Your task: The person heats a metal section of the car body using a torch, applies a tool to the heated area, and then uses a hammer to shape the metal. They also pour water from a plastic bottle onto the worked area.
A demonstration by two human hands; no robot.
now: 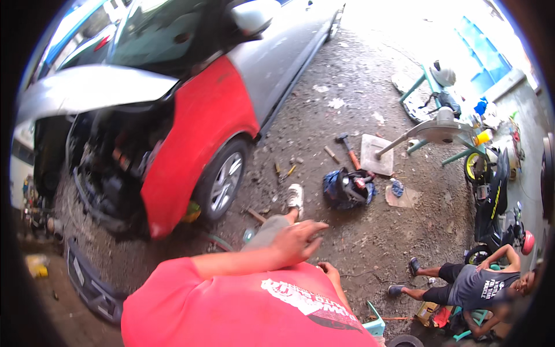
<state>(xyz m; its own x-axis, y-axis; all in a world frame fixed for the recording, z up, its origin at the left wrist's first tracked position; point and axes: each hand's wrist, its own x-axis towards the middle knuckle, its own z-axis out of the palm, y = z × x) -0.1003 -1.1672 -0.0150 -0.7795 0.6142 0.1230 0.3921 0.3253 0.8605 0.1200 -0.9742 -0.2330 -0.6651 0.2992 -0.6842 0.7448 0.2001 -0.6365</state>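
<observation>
My left hand [299, 239] is raised in front of my red shirt [231, 303], above my bent leg [269, 231]. Its fingers are loosely bent and apart, and I see nothing in them. Beside the shirt, part of my right hand [329, 272] shows; its fingers are mostly hidden, so its grip cannot be made out. Ahead of my white shoe [295, 198] sits a dark blue bag [342, 189] with things in it. A hammer [348, 151] with an orange handle lies behind the bag. Small yellow-handled tools [287, 172] lie nearer the car.
On the left stands a car with a red fender [199, 127], raised hood [98, 89] and front wheel [222, 178]. A detached bumper [89, 283] lies low left. At right are a stand fan [442, 130], a motorcycle [494, 202] and a seated person [468, 283]. Gravelly ground [370, 231] lies between.
</observation>
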